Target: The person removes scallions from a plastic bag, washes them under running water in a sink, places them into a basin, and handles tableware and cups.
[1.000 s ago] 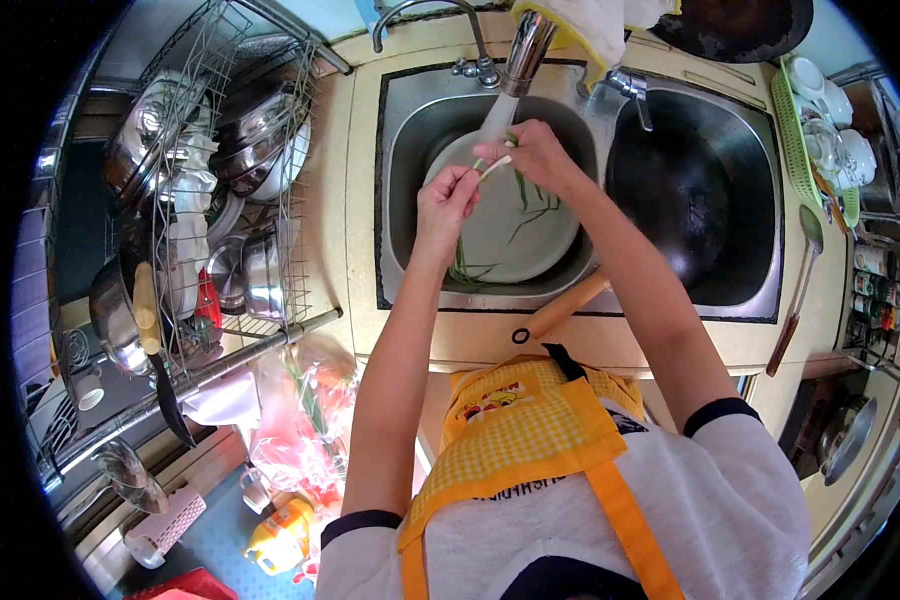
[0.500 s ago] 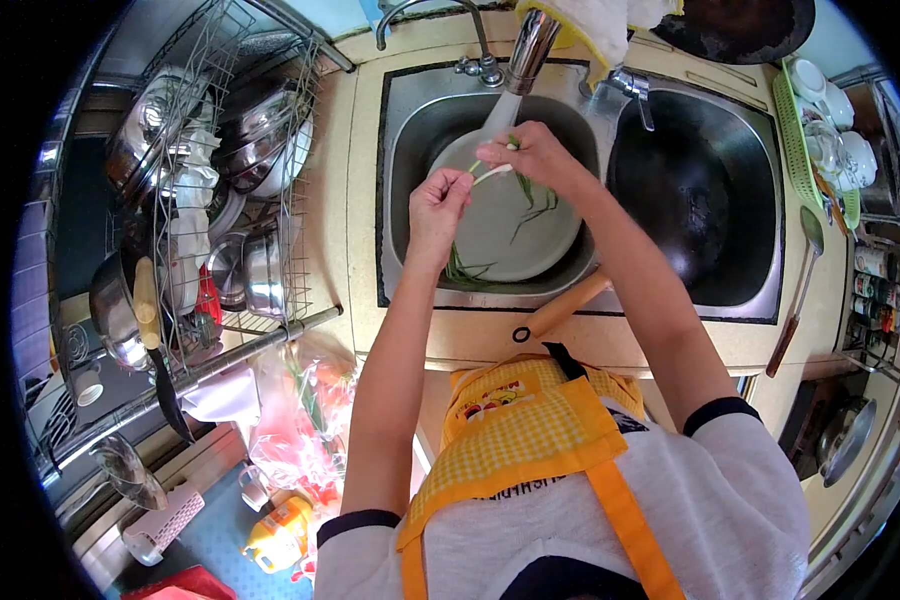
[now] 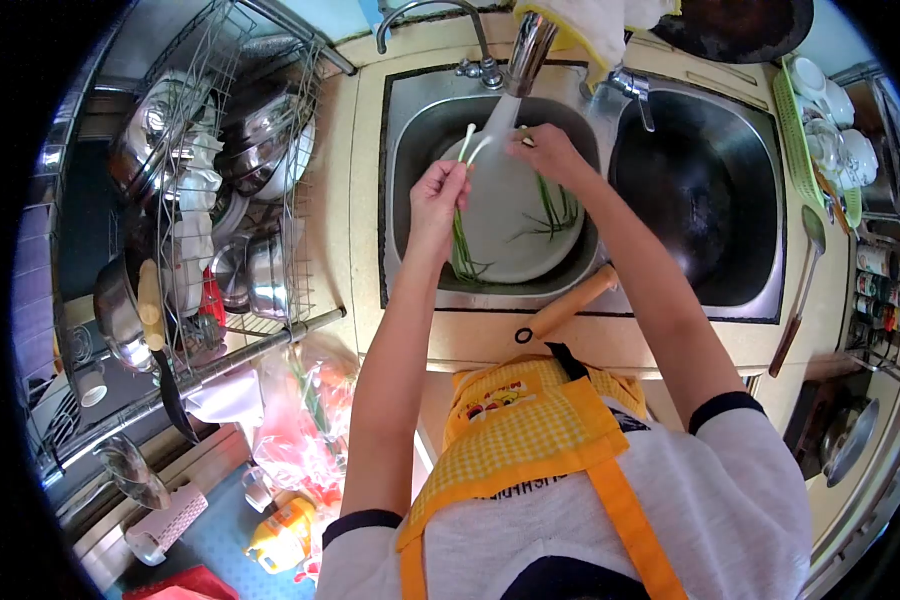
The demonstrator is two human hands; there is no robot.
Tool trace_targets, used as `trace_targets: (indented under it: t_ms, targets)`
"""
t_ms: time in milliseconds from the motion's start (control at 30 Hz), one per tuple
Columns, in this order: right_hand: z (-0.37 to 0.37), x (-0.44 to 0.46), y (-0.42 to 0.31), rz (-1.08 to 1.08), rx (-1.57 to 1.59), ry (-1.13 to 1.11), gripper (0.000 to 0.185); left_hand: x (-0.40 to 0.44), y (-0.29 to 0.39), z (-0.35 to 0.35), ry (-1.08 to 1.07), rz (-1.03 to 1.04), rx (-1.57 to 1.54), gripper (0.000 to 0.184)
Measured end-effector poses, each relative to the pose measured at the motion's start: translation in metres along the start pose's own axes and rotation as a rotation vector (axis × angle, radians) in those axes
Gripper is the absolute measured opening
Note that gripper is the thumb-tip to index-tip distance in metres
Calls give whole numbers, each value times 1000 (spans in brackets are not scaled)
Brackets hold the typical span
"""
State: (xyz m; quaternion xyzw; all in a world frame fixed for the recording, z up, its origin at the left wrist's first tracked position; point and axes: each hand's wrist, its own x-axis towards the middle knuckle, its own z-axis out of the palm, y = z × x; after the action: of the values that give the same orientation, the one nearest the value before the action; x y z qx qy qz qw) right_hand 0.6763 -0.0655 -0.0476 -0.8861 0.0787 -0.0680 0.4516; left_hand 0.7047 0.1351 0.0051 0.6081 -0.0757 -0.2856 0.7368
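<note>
My left hand (image 3: 440, 200) is closed on green onions (image 3: 460, 245), their white ends pointing up past the fingers and their green leaves hanging below. To the right, my right hand (image 3: 550, 155) pinches more green stalks (image 3: 552, 208), whose leaves trail down over the basin. Both hands are above a pale round basin (image 3: 515, 250) in the left sink (image 3: 410, 130). Water streams from the chrome tap (image 3: 532, 50) between the hands.
A wooden rolling pin (image 3: 570, 300) lies across the front sink edge. A dark wok (image 3: 670, 200) fills the right sink. Wire dish racks (image 3: 300, 220) stand at left, a green basket (image 3: 790, 135) of dishes at right, with a long-handled ladle (image 3: 800, 290) nearby.
My hands have moved apart. My right hand shifted right with stalks in its fingers, and the white onion ends in my left hand now point upward.
</note>
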Motion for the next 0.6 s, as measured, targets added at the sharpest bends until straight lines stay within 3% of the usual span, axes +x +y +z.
trace_targets:
  t_ms: [100, 200, 300, 400, 500, 600]
  targets:
    - [1, -4, -12, 212, 268, 1, 30, 7, -8, 4, 0, -41, 33, 14]
    - [0, -11, -33, 292, 621, -20, 29, 10, -14, 10, -13, -76, 30, 15]
    - [6, -13, -47, 201, 1049, -105, 19, 10, -19, 19, -111, -49, 5, 16]
    - [2, -9, -54, 270, 991, -86, 14, 6, -12, 20, -172, -190, -157, 17]
    - [7, -4, -46, 291, 981, 167, 19, 3, -2, 15, -181, -220, -229, 19]
    - [-7, 7, -34, 390, 1135, 315, 19, -6, -3, 12, -72, -228, -74, 21]
